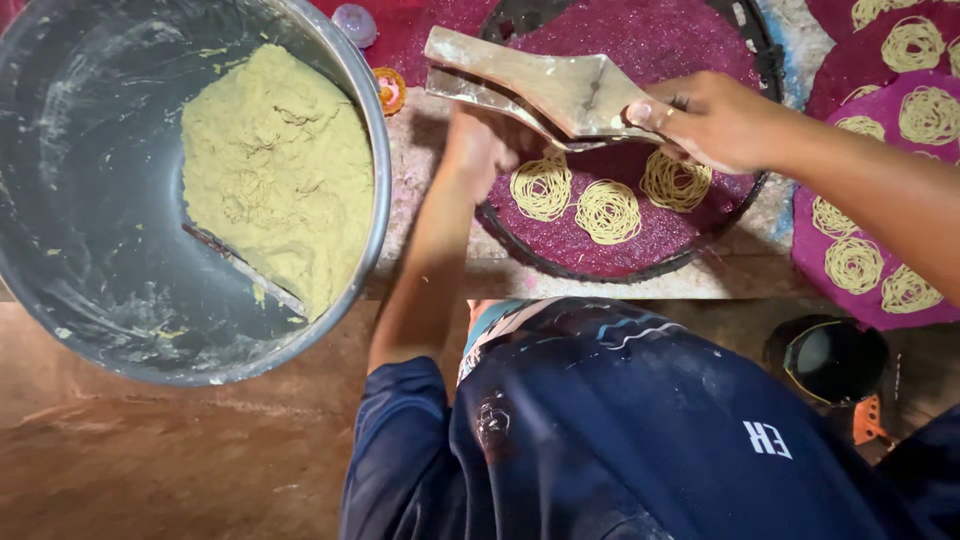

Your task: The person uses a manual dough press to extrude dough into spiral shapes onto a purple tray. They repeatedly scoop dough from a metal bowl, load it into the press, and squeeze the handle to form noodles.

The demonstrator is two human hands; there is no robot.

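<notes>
Your right hand closes its grip around the far ends of the two wooden handles of the noodle press, squeezing them together, while your left hand wraps shut around the press body underneath, where the handles meet; how tightly the fingers lock there you cannot quite tell, since the wood hides them. Directly below that left grip sits the round woven tray with its magenta mat, and on it lie three coils of pale yellow noodle strands, side by side and apart from one another, the nearest one just under your left grip, the farthest just under your right. Most of the mat beyond them is bare, so by the look of it this tray is only partly filled and has room for many more coils. Off past your right grip, other magenta mats already carry several finished coils. On the other side of your left grip stands the big metal bowl, with a large mass of yellowish dough and a flat scraper lying against it, so plenty of dough seems left to press.
</notes>
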